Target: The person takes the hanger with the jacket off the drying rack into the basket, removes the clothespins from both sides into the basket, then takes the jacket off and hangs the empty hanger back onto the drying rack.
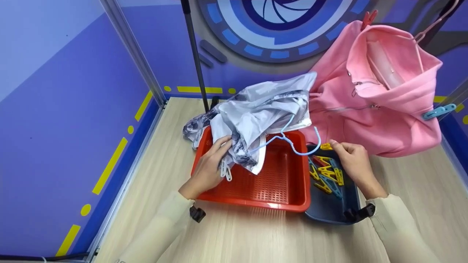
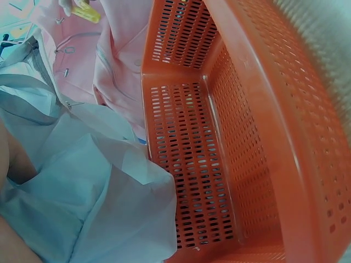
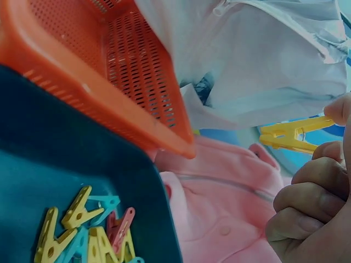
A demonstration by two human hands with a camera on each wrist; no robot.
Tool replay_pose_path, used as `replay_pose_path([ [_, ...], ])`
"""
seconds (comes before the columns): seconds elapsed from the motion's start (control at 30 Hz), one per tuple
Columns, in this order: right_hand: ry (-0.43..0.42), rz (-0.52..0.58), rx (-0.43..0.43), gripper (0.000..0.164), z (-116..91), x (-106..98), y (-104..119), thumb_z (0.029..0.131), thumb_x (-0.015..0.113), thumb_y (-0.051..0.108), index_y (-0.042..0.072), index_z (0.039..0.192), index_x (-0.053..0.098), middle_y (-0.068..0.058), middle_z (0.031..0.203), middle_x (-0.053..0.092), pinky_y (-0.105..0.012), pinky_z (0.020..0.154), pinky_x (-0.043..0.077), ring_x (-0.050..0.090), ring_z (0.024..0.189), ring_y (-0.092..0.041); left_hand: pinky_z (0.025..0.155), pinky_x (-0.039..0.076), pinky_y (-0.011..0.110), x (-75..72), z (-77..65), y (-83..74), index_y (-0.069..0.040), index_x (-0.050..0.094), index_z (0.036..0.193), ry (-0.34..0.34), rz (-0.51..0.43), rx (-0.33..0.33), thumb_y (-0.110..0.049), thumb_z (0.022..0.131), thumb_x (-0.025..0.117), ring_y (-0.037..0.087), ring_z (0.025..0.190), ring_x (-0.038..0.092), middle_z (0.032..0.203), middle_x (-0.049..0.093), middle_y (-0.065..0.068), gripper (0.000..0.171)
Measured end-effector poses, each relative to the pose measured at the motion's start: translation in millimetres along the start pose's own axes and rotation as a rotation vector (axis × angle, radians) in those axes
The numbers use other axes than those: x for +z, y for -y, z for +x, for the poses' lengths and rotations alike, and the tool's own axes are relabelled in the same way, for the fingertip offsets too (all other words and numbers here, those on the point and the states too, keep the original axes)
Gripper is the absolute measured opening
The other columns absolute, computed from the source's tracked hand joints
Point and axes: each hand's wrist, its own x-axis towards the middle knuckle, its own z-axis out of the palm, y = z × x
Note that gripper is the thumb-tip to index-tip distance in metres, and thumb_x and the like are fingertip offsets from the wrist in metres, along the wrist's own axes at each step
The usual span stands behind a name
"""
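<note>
One left hand (image 1: 210,164), gripping grey garment (image 1: 252,117) over red basket (image 1: 252,205); one right hand (image 1: 354,162), pinching yellow clothespin (image 3: 285,135), its spring visible only in right wrist view; red clothespin (image 1: 368,20) atop pink hoodie (image 1: 395,124), head view only.

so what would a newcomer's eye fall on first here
Probably the big pink jacket at the right of the head view, with a red clip and a blue clip on it. Next, the bright red basket in the middle, where the left hand holds a pale grey garment. Then the yellow clothespin pinched in the right hand.
</note>
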Motion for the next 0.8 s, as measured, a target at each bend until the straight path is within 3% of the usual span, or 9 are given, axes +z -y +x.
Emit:
replay_pose_path([
  [0.13,0.027,-0.035,-0.007,0.052,0,2,-9,0.094,0.055,0.049,0.008,0.062,0.057,0.015,0.048,0.039,-0.024,0.044,0.032,0.040,0.046,-0.005,0.071,0.055,0.027,1.3,-0.3,0.0,-0.007,0.048,0.141,-0.007,0.001,0.006,0.009,0.083,0.062,0.022,0.107,0.061,0.147,0.045,0.003,0.062],
  [0.37,0.091,-0.088,0.034,0.054,2,4,-26,0.093,0.052,0.054,0.008,0.064,0.055,0.012,0.051,0.025,-0.030,0.045,0.025,0.028,0.049,-0.009,0.095,0.052,0.033,3.9,0.2,0.6,-0.005,0.050,0.140,-0.039,-0.023,0.033,0.001,0.086,0.065,0.021,0.120,0.057,0.145,0.047,0.006,0.057],
  [0.57,0.242,-0.140,0.073,0.058,4,4,-39,0.095,0.044,0.059,0.014,0.058,0.041,0.008,0.053,0.030,-0.028,0.046,0.027,0.029,0.046,-0.009,0.097,0.052,0.033,5.0,0.2,0.7,-0.005,0.048,0.141,-0.034,-0.027,0.019,0.004,0.084,0.065,0.021,0.122,0.055,0.146,0.046,0.006,0.060],
  [0.8,0.351,-0.247,0.034,0.058,3,9,-53,0.098,0.042,0.052,0.006,0.069,0.058,0.003,0.061,0.048,-0.027,0.055,0.037,0.044,0.055,-0.013,0.103,0.047,0.033,6.6,0.2,1.8,-0.005,0.047,0.141,-0.023,-0.029,0.000,0.004,0.085,0.065,0.022,0.125,0.053,0.147,0.045,0.006,0.060],
])
